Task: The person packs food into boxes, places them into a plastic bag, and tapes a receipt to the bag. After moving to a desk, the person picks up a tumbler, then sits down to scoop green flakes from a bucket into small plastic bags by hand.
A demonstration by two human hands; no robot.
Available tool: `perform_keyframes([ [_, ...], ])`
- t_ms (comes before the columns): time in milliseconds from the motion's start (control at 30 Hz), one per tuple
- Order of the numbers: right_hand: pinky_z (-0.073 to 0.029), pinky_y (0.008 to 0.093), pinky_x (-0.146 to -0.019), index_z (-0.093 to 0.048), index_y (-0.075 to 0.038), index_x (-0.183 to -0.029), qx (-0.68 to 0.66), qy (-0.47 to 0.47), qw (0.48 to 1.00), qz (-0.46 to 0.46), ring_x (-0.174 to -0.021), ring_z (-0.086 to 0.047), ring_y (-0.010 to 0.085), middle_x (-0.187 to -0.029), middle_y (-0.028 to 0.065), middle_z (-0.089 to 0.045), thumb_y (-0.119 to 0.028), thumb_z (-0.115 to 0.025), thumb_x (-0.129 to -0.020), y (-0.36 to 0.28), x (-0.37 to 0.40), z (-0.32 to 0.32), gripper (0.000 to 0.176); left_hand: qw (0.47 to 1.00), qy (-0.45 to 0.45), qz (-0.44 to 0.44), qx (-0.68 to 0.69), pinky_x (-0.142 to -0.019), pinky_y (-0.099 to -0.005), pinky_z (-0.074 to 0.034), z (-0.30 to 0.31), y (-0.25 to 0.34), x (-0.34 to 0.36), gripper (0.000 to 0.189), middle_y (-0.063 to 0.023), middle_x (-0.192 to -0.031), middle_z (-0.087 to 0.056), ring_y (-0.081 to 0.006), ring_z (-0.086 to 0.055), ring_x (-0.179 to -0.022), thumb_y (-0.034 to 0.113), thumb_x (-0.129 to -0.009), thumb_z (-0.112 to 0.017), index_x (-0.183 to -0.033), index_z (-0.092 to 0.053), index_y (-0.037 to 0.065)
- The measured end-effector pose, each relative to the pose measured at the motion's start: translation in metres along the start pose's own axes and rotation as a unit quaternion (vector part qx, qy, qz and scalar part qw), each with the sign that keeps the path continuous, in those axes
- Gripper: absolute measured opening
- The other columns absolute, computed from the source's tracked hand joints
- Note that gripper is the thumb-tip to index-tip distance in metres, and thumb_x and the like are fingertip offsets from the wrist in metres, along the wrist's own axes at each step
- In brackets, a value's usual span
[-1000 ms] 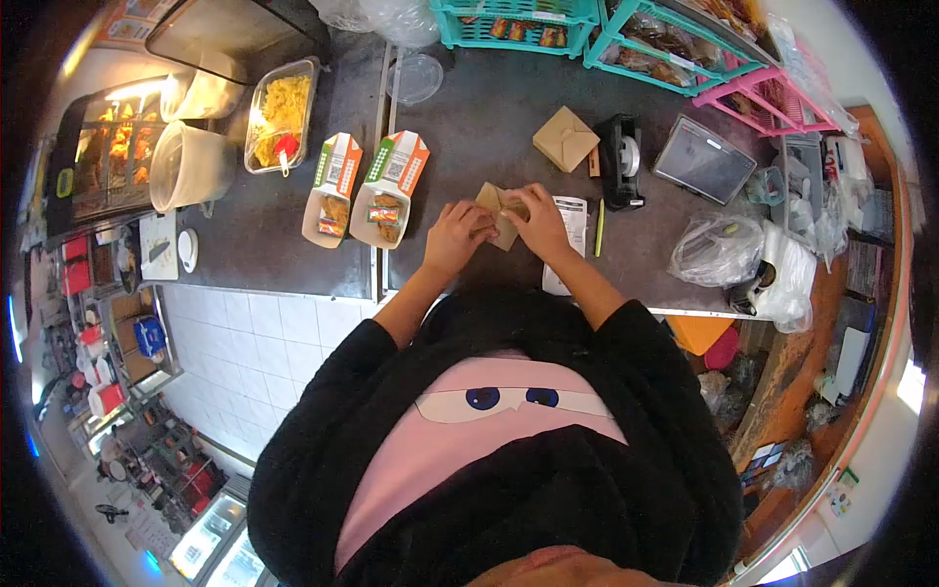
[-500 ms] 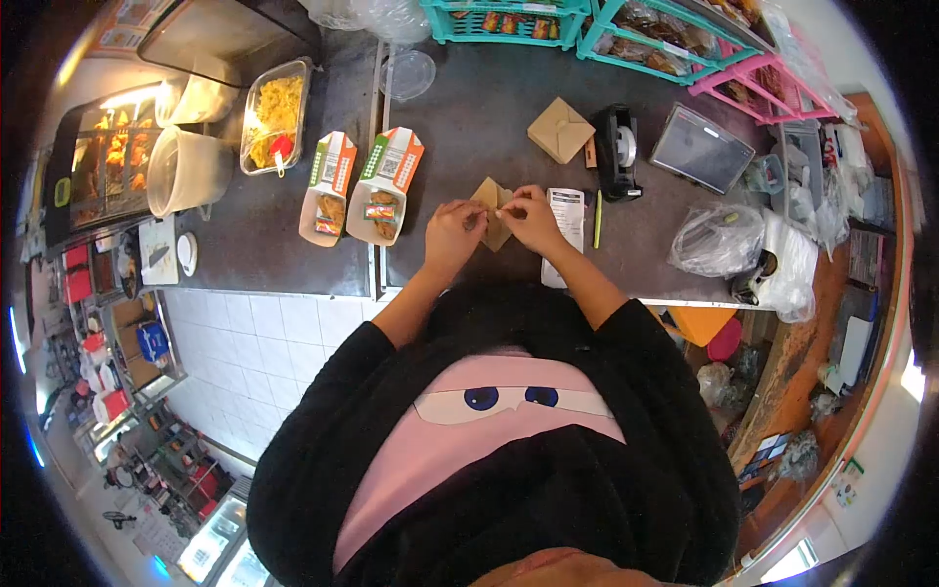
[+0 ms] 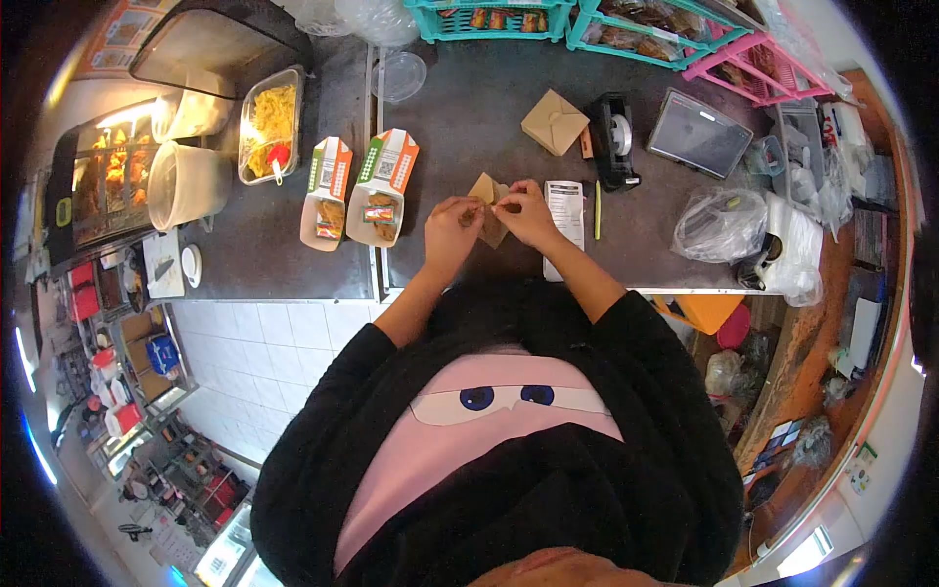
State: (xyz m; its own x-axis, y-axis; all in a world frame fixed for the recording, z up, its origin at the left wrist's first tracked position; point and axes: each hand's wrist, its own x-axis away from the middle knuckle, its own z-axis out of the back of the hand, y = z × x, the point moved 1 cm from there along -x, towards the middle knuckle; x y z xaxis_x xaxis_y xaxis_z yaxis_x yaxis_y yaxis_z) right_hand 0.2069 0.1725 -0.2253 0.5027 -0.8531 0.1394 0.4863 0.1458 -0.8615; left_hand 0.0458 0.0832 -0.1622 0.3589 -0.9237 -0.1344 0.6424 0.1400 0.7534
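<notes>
Between my hands on the dark counter is a small brown paper box [image 3: 485, 186], its top partly covered by my fingers. My left hand [image 3: 455, 231] pinches it from the left, and my right hand [image 3: 525, 215] pinches it from the right, fingertips almost meeting over the top. Exactly which flap each hand grips is hidden. Just right of my right hand lies a printed receipt [image 3: 565, 217], with a yellow-green pen [image 3: 598, 211] beside it. A closed brown box [image 3: 555, 122] sits farther back.
Two open cartons of fried food, one [image 3: 328, 210] beside another [image 3: 377, 210], stand to the left. A black tape dispenser [image 3: 614, 147], tablet [image 3: 700, 134] and plastic bags [image 3: 721, 225] lie right. Teal baskets [image 3: 489, 22] line the back; a tub of yellow food [image 3: 272, 117] stands far left.
The view has shifted slightly. Both hands stay at the brown paper box, with only small finger movements.
</notes>
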Motion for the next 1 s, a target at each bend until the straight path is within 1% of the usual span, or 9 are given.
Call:
perform_keyframes([
  [300, -0.049, 0.0409, -0.098, -0.077, -0.004, -0.088, 0.004, 0.060, 0.997, -0.054, -0.116, -0.057, 0.0334, -0.123, 0.0141, -0.055, -0.022, -0.082, -0.081, -0.006, 0.006, -0.012, 0.020, 0.999, -0.001, -0.044, -0.018, -0.087, -0.0411, -0.055, 0.000, 0.001, 0.003, 0.013, -0.0092, -0.104, -0.075, -0.0315, -0.070, -0.095, 0.014, -0.086, -0.076, -0.096, -0.078, 0.006],
  [400, -0.050, 0.0398, -0.097, -0.077, -0.003, -0.089, 0.011, 0.083, 0.995, -0.047, -0.114, -0.059, 0.0316, -0.121, 0.0134, -0.055, -0.021, -0.082, -0.081, -0.009, 0.008, -0.015, 0.020, 1.000, 0.007, -0.024, -0.006, -0.086, -0.0411, -0.055, 0.000, 0.000, 0.003, 0.012, -0.0095, -0.103, -0.075, -0.0306, -0.070, -0.093, 0.014, -0.086, -0.076, -0.096, -0.079, 0.008],
  [500, -0.052, 0.0390, -0.094, -0.077, -0.003, -0.090, 0.018, 0.086, 0.996, -0.034, -0.111, -0.061, 0.0308, -0.121, 0.0130, -0.055, -0.019, -0.082, -0.082, -0.009, 0.010, -0.015, 0.019, 0.999, -0.025, 0.034, 0.030, -0.085, -0.0408, -0.055, -0.002, -0.009, -0.007, 0.011, -0.0107, -0.098, -0.074, -0.0283, -0.071, -0.091, 0.015, -0.083, -0.079, -0.093, -0.081, 0.009],
  [600, -0.053, 0.0382, -0.091, -0.076, -0.004, -0.091, 0.014, 0.092, 0.995, -0.027, -0.108, -0.062, 0.0310, -0.120, 0.0131, -0.055, -0.015, -0.082, -0.082, -0.008, 0.011, -0.017, 0.015, 0.989, -0.099, 0.105, 0.040, -0.083, -0.0402, -0.056, -0.001, -0.015, -0.020, 0.013, -0.0114, -0.093, -0.073, -0.0262, -0.071, -0.089, 0.018, -0.079, -0.082, -0.089, -0.082, 0.010],
  [800, -0.054, 0.0385, -0.087, -0.076, -0.004, -0.092, 0.003, 0.135, 0.991, 0.004, -0.104, -0.062, 0.0311, -0.118, 0.0139, -0.055, -0.009, -0.082, -0.082, -0.009, 0.015, -0.021, 0.012, 0.983, -0.159, 0.088, 0.019, -0.083, -0.0394, -0.056, -0.001, -0.023, -0.028, 0.020, -0.0114, -0.091, -0.072, -0.0261, -0.070, -0.089, 0.025, -0.074, -0.086, -0.087, -0.082, 0.010],
  [900, -0.053, 0.0390, -0.088, -0.076, -0.003, -0.094, 0.015, 0.150, 0.988, 0.027, -0.104, -0.062, 0.0318, -0.118, 0.0148, -0.056, -0.007, -0.080, -0.084, -0.003, 0.016, -0.023, 0.012, 0.985, -0.165, 0.053, -0.006, -0.086, -0.0399, -0.055, -0.001, -0.025, -0.032, 0.017, -0.0104, -0.090, -0.072, -0.0263, -0.069, -0.094, 0.024, -0.074, -0.086, -0.084, -0.081, 0.012],
  [933, -0.052, 0.0389, -0.089, -0.076, -0.002, -0.095, 0.005, 0.147, 0.989, 0.025, -0.104, -0.062, 0.0320, -0.118, 0.0151, -0.056, -0.007, -0.079, -0.085, 0.000, 0.014, -0.024, 0.011, 0.983, -0.175, 0.046, -0.040, -0.091, -0.0400, -0.053, -0.003, -0.030, -0.034, 0.014, -0.0108, -0.099, -0.072, -0.0274, -0.067, -0.102, 0.023, -0.073, -0.086, -0.083, -0.080, 0.014],
  [967, -0.052, 0.0388, -0.090, -0.076, -0.002, -0.095, -0.007, 0.143, 0.989, 0.026, -0.104, -0.062, 0.0322, -0.118, 0.0153, -0.056, -0.007, -0.078, -0.085, 0.002, 0.011, -0.025, 0.011, 0.986, -0.158, 0.016, -0.042, -0.092, -0.0398, -0.053, -0.004, -0.032, -0.035, 0.014, -0.0113, -0.103, -0.071, -0.0279, -0.067, -0.104, 0.023, -0.073, -0.086, -0.083, -0.080, 0.014],
  [1000, -0.052, 0.0387, -0.092, -0.076, -0.001, -0.097, -0.014, 0.125, 0.992, -0.014, -0.105, -0.063, 0.0321, -0.119, 0.0163, -0.057, -0.013, -0.077, -0.088, 0.000, 0.006, -0.026, 0.016, 0.989, -0.140, -0.012, -0.044, -0.094, -0.0397, -0.053, -0.005, -0.034, -0.034, 0.014, -0.0118, -0.107, -0.070, -0.0285, -0.066, -0.106, 0.023, -0.073, -0.086, -0.082, -0.080, 0.014],
])
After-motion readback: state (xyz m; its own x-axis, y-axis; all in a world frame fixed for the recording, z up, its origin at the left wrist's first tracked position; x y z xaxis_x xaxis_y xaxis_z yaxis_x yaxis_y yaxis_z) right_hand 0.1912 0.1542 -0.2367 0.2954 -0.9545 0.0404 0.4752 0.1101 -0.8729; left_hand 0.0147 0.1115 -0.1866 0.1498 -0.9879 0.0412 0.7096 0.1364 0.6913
